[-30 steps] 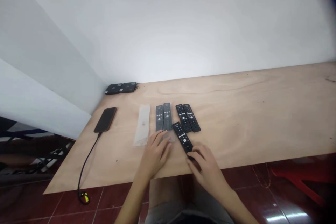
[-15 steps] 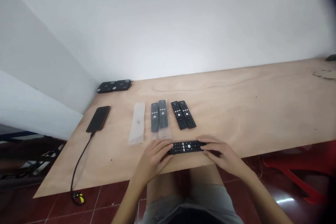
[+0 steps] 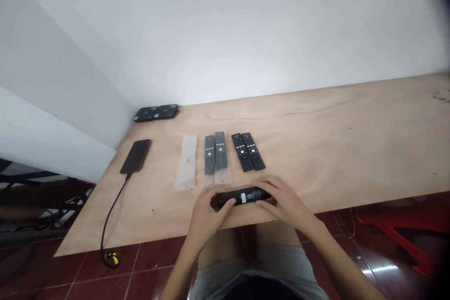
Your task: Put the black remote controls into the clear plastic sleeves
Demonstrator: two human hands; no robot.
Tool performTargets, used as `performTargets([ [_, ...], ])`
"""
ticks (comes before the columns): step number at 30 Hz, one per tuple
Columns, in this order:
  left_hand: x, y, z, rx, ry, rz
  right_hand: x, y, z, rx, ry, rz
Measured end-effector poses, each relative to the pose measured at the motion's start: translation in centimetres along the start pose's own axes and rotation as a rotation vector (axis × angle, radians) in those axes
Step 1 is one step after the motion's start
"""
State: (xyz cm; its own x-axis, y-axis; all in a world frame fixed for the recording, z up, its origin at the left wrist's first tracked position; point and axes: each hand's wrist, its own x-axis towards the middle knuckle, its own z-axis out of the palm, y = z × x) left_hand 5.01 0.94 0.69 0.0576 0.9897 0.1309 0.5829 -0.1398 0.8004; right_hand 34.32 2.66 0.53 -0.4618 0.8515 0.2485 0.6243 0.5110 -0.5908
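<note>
A black remote control (image 3: 249, 195) lies crosswise near the table's front edge, its labelled back facing up. My left hand (image 3: 208, 210) grips its left end, thumb along the near side. Around the right end close the fingers and thumb of my right hand (image 3: 280, 199). Just beyond are two remotes in clear plastic sleeves, a left one (image 3: 209, 154) and a right one (image 3: 221, 150). To their right, two bare black remotes, one (image 3: 242, 152) beside the other (image 3: 253, 151), lie buttons up. A flat translucent sleeve (image 3: 186, 163) rests left of the sleeved pair.
A phone (image 3: 135, 156) with a black cable (image 3: 111, 215) hanging over the front edge lies on the left of the wooden table (image 3: 316, 140). Two black boxes, one (image 3: 146, 114) beside another (image 3: 166, 111), stand at the back left corner by the wall. A red chair (image 3: 393, 229) is at right.
The remote in my hands has turned over, from buttons up to its back up. Both hands have shifted their grip on its ends. The view has moved slightly.
</note>
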Motion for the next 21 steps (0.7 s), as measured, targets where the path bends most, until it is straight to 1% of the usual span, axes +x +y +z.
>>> performTargets([
  [6,0.5,0.1,-0.6,-0.034,-0.046,0.000,-0.2,0.5,0.2,0.021,0.028,-0.037],
  [9,0.5,0.0,-1.1,-0.076,-0.085,0.003,-0.3,0.6,0.3,0.039,0.027,-0.032],
  [12,0.3,-0.2,-1.4,-0.066,-0.128,0.020,-0.4,0.7,0.3,0.046,0.032,-0.019],
  [14,0.0,-0.1,-1.4,-0.019,-0.121,0.074,-0.4,0.7,0.3,0.048,0.037,-0.023],
  [18,-0.1,0.1,-1.3,0.184,-0.026,0.254,-0.3,0.9,0.3,0.056,0.040,-0.041],
  [19,-0.1,0.3,-1.3,0.230,-0.032,0.290,-0.3,1.0,0.4,0.058,0.036,-0.044],
  [21,0.1,0.4,-1.6,0.270,-0.107,0.342,-0.3,1.1,0.4,0.059,0.028,-0.045],
])
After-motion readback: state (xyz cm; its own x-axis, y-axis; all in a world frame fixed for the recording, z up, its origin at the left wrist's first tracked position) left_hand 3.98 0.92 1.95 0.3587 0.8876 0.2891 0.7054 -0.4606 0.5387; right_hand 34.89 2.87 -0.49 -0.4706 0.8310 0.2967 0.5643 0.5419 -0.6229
